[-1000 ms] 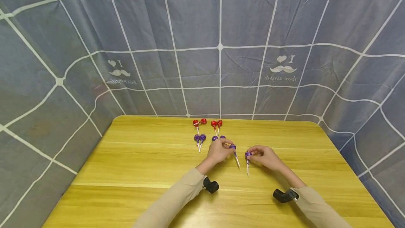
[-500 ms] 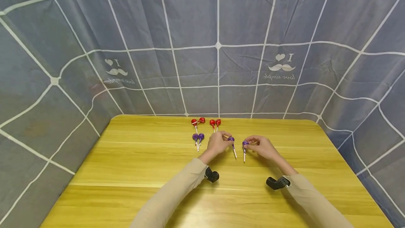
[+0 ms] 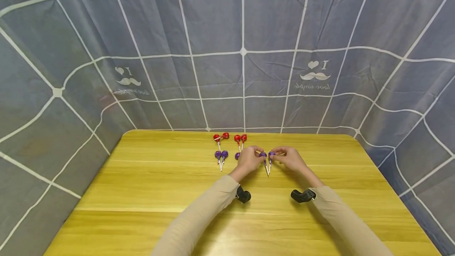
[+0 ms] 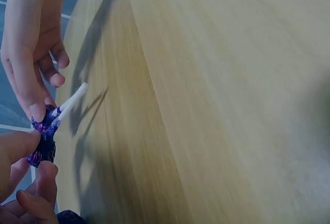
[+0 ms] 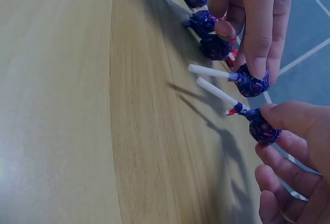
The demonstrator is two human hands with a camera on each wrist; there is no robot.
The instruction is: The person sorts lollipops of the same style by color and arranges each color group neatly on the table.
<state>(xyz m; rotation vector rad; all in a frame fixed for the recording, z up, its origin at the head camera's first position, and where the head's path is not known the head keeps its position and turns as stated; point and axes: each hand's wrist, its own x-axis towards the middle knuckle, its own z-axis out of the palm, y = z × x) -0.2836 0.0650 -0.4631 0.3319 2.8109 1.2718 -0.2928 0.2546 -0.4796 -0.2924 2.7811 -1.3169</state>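
Note:
Near the middle of the far half of the table, my left hand (image 3: 249, 160) pinches a purple-wrapped lollipop (image 3: 263, 155) by its head. Just to the right, a second purple lollipop (image 3: 271, 154) is pinched by the thumb and fingers of my right hand (image 3: 292, 159). Their heads are close together, and the white sticks point toward me, converging at their ends. Shadows of both sticks fall on the wood in the right wrist view. Beside my left hand, another purple lollipop (image 3: 237, 155) lies partly hidden behind it.
At the back of the wooden table (image 3: 160, 192) lie two pairs of red lollipops, one left (image 3: 217, 138) and one right (image 3: 243, 138). A purple pair (image 3: 224, 154) lies in front of the left reds. A grey gridded curtain (image 3: 220, 74) hangs behind and along the sides.
Both hands have moved farther from me, with the right also going left. The two held lollipops have come from apart to close beside each other, their stick ends converging.

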